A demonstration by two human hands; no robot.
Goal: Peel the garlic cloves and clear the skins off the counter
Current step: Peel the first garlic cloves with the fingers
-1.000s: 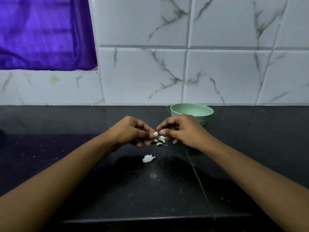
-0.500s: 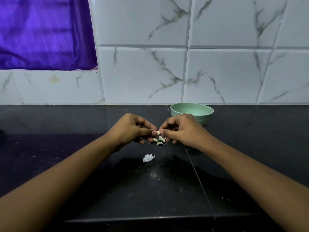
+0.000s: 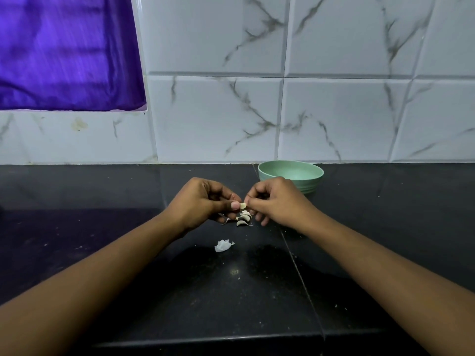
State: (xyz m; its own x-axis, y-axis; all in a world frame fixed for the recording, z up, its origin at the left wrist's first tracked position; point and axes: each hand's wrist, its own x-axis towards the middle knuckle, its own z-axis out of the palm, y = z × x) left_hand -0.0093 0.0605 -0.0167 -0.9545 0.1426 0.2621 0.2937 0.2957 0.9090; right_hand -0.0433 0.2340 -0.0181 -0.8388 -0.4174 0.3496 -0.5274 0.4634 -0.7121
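Got one clove (image 3: 242, 206) pinched between my left hand (image 3: 203, 201) and right hand (image 3: 276, 201), lying crosswise between my thumbs. The other cloves (image 3: 244, 219) sit right below the grip, bowl (image 3: 290, 176) just behind my right.

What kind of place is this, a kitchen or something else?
Most likely a home kitchen. A dark stone counter meets a wall of white marble-look tiles, a green bowl stands near the wall, and the left hand and right hand pinch a garlic clove above other cloves.
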